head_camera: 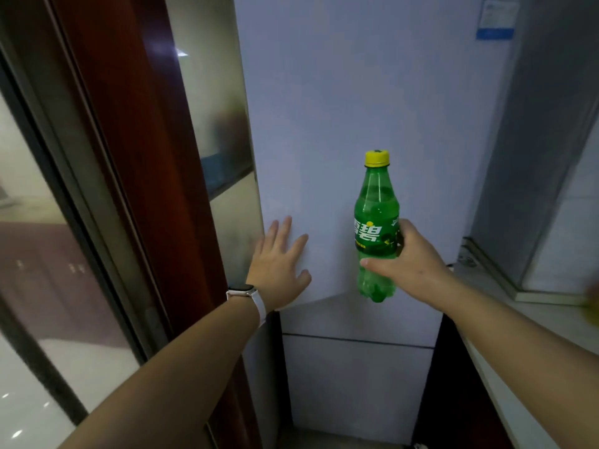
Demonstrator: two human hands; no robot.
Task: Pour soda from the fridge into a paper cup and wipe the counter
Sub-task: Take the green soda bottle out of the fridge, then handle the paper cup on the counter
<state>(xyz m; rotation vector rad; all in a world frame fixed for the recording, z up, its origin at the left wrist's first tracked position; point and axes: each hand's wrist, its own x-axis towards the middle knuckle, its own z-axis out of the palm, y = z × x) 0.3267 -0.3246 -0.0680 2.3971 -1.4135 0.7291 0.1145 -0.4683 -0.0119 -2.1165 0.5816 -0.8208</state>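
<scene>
A green soda bottle point(376, 222) with a yellow cap stands upright in the air in front of the pale fridge door point(372, 108). My right hand point(411, 264) grips it around the label and lower body. My left hand point(280, 264) lies flat with spread fingers on the left part of the fridge's upper door, near its bottom edge. A white watch sits on that wrist. The fridge's lower door point(356, 384) shows beneath. No paper cup or cloth is in view.
A white counter point(505, 322) runs along the right, with a grey metal-clad corner point(531, 157) above it and a blurred yellow-green thing point(593, 299) at the edge. A dark red door frame point(136, 157) and glass panels stand close on the left.
</scene>
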